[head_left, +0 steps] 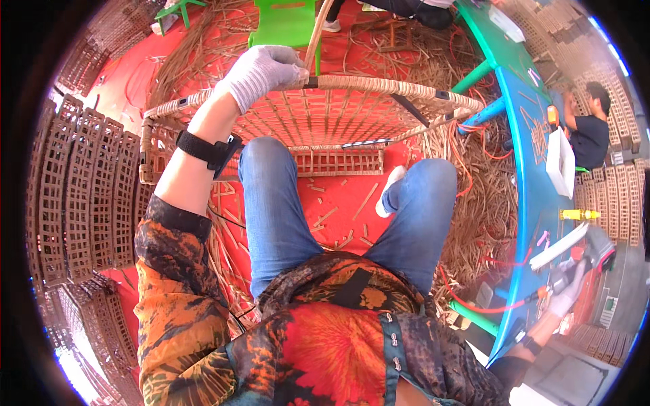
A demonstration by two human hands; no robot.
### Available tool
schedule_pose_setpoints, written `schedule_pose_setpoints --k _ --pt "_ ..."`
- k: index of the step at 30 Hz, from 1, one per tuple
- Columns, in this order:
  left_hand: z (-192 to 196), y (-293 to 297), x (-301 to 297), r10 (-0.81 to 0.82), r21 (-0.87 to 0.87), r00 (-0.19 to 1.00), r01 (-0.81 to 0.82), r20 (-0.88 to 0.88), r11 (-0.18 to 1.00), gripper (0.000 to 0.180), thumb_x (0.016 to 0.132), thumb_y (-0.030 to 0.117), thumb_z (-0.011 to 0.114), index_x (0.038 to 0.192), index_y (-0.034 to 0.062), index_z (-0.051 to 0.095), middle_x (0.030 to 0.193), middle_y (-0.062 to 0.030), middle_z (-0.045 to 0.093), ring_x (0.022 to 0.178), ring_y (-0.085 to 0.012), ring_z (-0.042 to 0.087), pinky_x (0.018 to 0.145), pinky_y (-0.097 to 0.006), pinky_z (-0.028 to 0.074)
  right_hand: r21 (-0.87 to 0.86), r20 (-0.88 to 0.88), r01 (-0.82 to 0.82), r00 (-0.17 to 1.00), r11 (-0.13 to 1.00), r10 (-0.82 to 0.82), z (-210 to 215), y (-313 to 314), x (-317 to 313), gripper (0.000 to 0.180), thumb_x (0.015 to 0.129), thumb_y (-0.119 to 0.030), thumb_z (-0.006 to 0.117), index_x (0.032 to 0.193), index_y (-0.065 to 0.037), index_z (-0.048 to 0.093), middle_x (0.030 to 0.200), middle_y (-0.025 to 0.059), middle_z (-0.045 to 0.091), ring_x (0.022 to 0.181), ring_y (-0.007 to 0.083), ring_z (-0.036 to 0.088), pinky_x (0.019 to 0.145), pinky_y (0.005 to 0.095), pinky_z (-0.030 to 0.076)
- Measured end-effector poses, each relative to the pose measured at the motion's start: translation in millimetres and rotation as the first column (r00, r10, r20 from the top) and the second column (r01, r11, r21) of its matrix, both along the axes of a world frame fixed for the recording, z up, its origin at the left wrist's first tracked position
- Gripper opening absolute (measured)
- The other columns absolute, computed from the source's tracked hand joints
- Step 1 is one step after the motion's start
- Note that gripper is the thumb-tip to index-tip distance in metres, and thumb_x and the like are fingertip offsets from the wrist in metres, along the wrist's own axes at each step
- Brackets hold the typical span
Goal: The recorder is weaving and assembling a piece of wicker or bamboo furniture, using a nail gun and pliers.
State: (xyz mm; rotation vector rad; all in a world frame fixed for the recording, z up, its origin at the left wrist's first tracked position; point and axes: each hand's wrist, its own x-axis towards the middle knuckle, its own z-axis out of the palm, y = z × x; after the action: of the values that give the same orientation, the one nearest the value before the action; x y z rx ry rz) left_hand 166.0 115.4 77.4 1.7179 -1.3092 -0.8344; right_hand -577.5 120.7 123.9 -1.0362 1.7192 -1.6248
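In a pale knit glove, my left hand [264,73] is closed at the top rim of a woven wicker frame [386,84]. Its fingertips pinch a flat tan wicker strip [317,37], which rises away from the rim. The frame stands beyond my knees, with an open lattice of tan strands and dark patches along its wrapped rim. Far to the right, my gloved right hand [572,291] is wrapped round a dark nail-gun-shaped tool [596,247] over the blue table. Blur softens the tool's details; a red hose runs close by.
The blue table [518,169] carries a white tray [559,162], a yellow bottle [579,214] and loose strips. Stacked woven panels [81,196] line the left. A green chair [281,24] stands ahead. Cut strips litter the red floor; a co-worker [590,128] sits at the right.
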Motion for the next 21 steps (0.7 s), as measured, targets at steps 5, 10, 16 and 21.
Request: schedule_pose_setpoints --k 5,10,16,21 --pt "-4.5 -4.1 5.0 -0.017 0.003 1.000 0.017 0.002 1.000 0.016 0.084 0.018 0.075 0.091 0.0044 0.075 0.076 0.0012 0.065 0.070 -0.0071 0.059 0.063 -0.026 0.047 0.093 -0.008 -0.568 0.821 0.818 0.571 67.8 -24.8 168.7 0.025 0.100 -0.026 0.063 0.087 -0.008 0.053 0.071 0.0021 0.047 0.064 0.0142 0.051 0.058 0.0287 0.040" --pt "-11.7 -9.2 8.9 -0.036 -0.070 0.990 0.046 0.140 0.996 0.017 0.084 0.019 0.076 0.091 0.0037 0.075 0.076 -0.0017 0.068 0.070 -0.0107 0.061 0.068 -0.027 0.051 0.225 -0.082 -0.797 0.558 0.560 0.826 73.4 -11.8 325.2 0.022 0.092 -0.021 0.066 0.094 -0.001 0.059 0.068 0.0036 0.055 0.059 0.0131 0.055 0.056 0.0289 0.045" --pt "-13.2 -11.4 10.5 -0.069 -0.089 0.981 0.086 0.179 0.992 0.018 0.083 0.020 0.077 0.091 0.0040 0.075 0.074 -0.0019 0.068 0.068 -0.0105 0.061 0.066 -0.027 0.051 0.438 -0.016 -0.833 0.368 0.337 0.930 69.3 7.3 443.4 0.028 0.092 -0.023 0.069 0.108 -0.001 0.061 0.070 0.0031 0.060 0.055 0.0120 0.057 0.053 0.0270 0.047" --pt "-16.4 -13.4 10.2 -0.052 -0.110 0.982 0.073 0.183 0.991 0.017 0.082 0.019 0.077 0.089 0.0038 0.076 0.076 -0.0027 0.070 0.069 -0.0105 0.064 0.066 -0.027 0.053 0.471 0.004 -0.851 0.264 0.231 0.965 61.7 2.9 479.5 0.026 0.093 -0.026 0.069 0.103 -0.004 0.062 0.072 0.0018 0.060 0.058 0.0107 0.057 0.057 0.0268 0.048"
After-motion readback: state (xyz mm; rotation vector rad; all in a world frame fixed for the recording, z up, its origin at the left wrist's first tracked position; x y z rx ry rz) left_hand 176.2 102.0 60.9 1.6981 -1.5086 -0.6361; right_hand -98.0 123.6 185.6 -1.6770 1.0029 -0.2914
